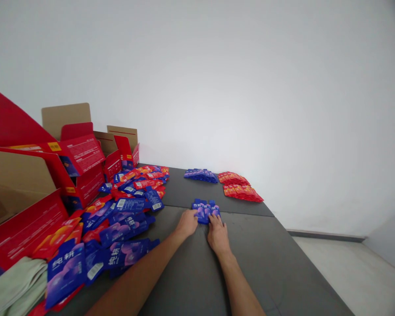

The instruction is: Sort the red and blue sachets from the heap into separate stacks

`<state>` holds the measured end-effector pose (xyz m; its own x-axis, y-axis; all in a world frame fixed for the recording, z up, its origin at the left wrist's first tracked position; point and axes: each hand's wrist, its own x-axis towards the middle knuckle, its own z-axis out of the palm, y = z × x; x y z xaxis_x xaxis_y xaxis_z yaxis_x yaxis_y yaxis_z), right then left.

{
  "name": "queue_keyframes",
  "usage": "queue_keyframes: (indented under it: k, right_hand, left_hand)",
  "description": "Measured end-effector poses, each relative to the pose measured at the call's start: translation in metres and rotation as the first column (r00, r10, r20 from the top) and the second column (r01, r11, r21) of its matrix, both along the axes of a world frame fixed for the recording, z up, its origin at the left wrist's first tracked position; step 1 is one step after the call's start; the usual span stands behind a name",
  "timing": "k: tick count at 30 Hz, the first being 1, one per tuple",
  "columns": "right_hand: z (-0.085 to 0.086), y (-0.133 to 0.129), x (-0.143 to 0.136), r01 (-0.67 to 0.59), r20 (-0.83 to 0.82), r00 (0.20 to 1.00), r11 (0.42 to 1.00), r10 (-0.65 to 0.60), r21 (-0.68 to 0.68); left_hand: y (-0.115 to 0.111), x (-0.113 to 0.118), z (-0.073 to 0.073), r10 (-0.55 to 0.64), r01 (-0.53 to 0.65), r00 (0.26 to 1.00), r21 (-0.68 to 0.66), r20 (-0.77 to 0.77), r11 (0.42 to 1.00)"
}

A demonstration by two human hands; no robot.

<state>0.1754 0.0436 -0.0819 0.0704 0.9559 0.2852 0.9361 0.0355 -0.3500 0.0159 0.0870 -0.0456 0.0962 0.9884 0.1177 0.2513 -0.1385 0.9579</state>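
In the middle of the table, three overlapping blue pouches (202, 211) with purple bubbles and white print lie in a short row. My left hand (187, 223) is at the row's left edge, its fingers closed on the end pouch. My right hand (218, 235) rests its outstretched fingers over the lower right of the row, partly covering the rightmost pouch. Beyond them lies a fanned row of blue pouches (200, 175). To its right are two fanned rows of red pouches, a farther red row (233, 177) and a nearer red row (242, 192).
Loose blue and red pouches form a heap (128, 224) along the left. Open red cardboard boxes (85, 153) stand behind it, flaps up. A pale green cloth (18, 287) lies at the lower left. The dark table (256, 259) meets a white wall, with floor to the right.
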Motion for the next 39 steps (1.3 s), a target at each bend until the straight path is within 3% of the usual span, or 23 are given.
queue_keyframes:
  k: [4, 8, 12, 21, 26, 28, 32, 37, 39]
  right_hand:
    - [-0.001, 0.001, 0.001, 0.005, -0.016, 1.000, 1.000, -0.005, -0.001]
    - [-0.003, 0.003, 0.004, 0.006, -0.012, 1.000, 1.000, -0.006, -0.015]
    - [-0.006, 0.006, 0.007, 0.013, 0.013, 1.000, 1.000, -0.013, -0.024]
    - [-0.009, 0.006, 0.007, 0.017, 0.005, 1.000, 0.999, -0.018, 0.035]
    - [0.001, 0.003, 0.004, 0.036, -0.037, 0.999, 0.984, -0.030, 0.173]
    - [0.007, 0.002, 0.001, 0.002, -0.047, 0.999, 0.967, 0.010, 0.256]
    - [0.018, -0.004, -0.014, -0.162, -0.079, 0.976, 0.915, 0.205, 0.370]
    - [0.029, -0.024, -0.044, -0.281, -0.124, 0.929, 0.884, 0.348, 0.373]
    - [0.032, -0.032, -0.055, -0.311, -0.132, 0.919, 0.888, 0.372, 0.339]
  left_hand:
    - [-0.004, 0.002, 0.000, 0.014, 0.012, 0.978, 0.128, -0.206, 0.992]
    - [-0.011, 0.006, 0.000, 0.059, 0.084, 0.874, 0.270, -0.483, 0.959]
    - [-0.017, 0.007, 0.005, -0.001, 0.217, 0.780, 0.269, -0.626, 0.938]
    - [-0.023, 0.011, 0.006, 0.020, 0.208, 0.733, 0.252, -0.680, 0.945]
    - [-0.033, 0.007, 0.010, 0.084, 0.146, 0.727, 0.274, -0.681, 0.951]
    - [-0.039, 0.001, 0.013, 0.106, 0.133, 0.713, 0.282, -0.693, 0.950]
    - [-0.056, -0.020, 0.020, 0.116, 0.142, 0.648, 0.269, -0.753, 0.953]
    - [-0.074, -0.064, 0.025, 0.061, 0.164, 0.498, 0.164, -0.865, 0.973]
    - [-0.078, -0.082, 0.028, 0.013, 0.176, 0.470, 0.108, -0.883, 0.979]
